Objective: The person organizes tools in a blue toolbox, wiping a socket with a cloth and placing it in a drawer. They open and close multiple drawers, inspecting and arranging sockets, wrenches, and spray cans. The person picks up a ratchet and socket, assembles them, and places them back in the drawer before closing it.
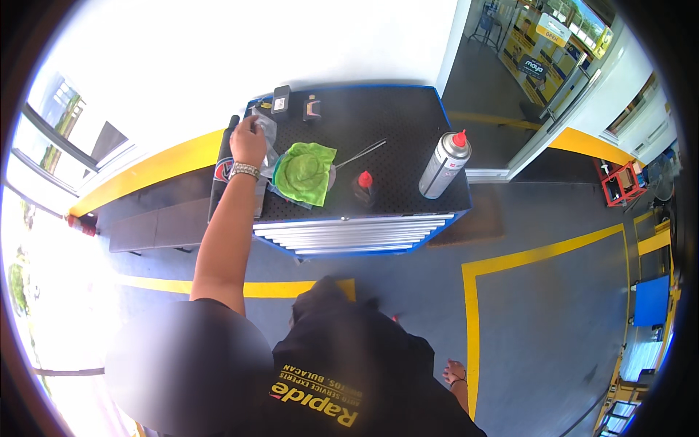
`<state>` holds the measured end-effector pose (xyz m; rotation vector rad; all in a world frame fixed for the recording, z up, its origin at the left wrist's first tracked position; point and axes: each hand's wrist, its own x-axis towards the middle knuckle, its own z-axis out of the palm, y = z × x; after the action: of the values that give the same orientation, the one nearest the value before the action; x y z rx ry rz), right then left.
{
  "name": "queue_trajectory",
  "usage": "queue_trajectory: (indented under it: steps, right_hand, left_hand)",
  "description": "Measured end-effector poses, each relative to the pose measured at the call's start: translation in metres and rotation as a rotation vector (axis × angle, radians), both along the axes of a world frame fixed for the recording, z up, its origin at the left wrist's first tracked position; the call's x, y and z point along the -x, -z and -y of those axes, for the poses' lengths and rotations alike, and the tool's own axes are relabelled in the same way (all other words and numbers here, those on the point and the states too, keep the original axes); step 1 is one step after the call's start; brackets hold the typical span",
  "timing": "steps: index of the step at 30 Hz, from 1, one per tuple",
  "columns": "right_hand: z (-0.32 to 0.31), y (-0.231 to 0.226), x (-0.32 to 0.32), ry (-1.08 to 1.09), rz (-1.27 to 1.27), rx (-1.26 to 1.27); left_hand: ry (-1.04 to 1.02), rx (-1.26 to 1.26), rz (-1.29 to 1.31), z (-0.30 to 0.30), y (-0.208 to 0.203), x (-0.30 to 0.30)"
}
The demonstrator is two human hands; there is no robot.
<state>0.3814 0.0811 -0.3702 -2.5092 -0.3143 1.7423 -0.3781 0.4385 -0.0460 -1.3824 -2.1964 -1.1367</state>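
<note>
My left hand [248, 143], with a metal watch on its wrist, reaches to the far left of a tool cabinet's black perforated top [397, 120]. Its fingers are bent and closed on the edge of a crumpled, translucent grey plastic bag [266, 131]. Just right of that hand, a bright green cloth [304, 175] lies bunched over a round shape mostly hidden beneath it. A dark roll-like item [224, 169] with a red mark lies under my left wrist. My right hand [454, 371] hangs low at my side, with loosely spread fingers and nothing visible in them.
On the cabinet stand a white spray can [445, 166] with a red nozzle and a small dark bottle [364, 188] with a red cap. Thin metal tongs [361, 154], a black phone-like device [280, 99] and a small box-like item [312, 108] lie there. A glass door [557, 62] is at the right.
</note>
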Motion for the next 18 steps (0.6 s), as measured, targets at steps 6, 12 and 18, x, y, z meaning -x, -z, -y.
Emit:
queue_trajectory:
  steps: [6,12,18]
  right_hand:
    - [-0.085,-0.105,0.082,-0.064,-0.179,-0.468]
    - [-0.169,-0.299,0.256,0.174,-1.291,-0.966]
    - [-0.172,-0.292,0.289,0.189,-0.921,-1.126]
  left_hand:
    - [0.361,-0.299,0.020,0.066,-0.068,-0.127]
    - [1.534,0.109,0.279,0.171,-0.027,-0.271]
    - [1.529,-0.026,0.337,0.159,-0.050,-0.240]
